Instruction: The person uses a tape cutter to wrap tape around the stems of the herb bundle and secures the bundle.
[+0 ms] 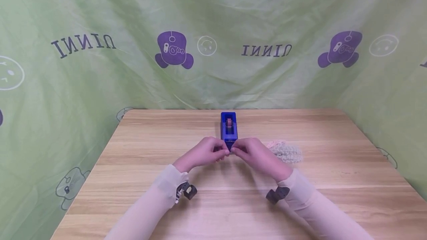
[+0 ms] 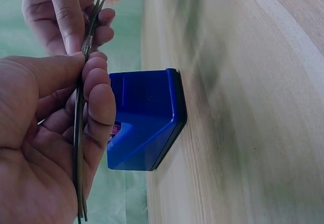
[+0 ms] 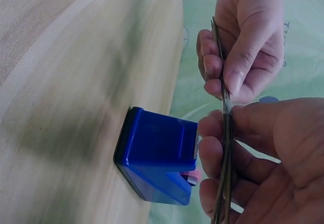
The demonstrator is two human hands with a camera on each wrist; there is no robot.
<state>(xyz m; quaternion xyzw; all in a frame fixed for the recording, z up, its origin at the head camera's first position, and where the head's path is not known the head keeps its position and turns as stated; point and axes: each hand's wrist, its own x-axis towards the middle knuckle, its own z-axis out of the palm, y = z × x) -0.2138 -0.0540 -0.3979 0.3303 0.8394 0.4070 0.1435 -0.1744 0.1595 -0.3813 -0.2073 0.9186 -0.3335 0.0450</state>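
Both hands pinch a thin bundle of flower stems [image 2: 78,143], with the fingertips of the two hands almost meeting. My left hand [image 1: 207,153] holds the part towards the cut ends, which run down across its palm in the left wrist view. On the side nearer the flower heads, my right hand [image 1: 255,155] grips the stems between thumb and fingers. A shiny band of clear tape [image 3: 226,105] lies around the stems where the fingertips meet. Fluffy pink and grey-white flower heads [image 1: 287,153] stick out beyond the right hand.
A blue tape dispenser [image 1: 229,132] with a reddish roll core [image 1: 229,122] stands on the wooden table [image 1: 160,125], just beyond the hands. A green printed curtain [image 1: 213,80] hangs behind the table and along both sides.
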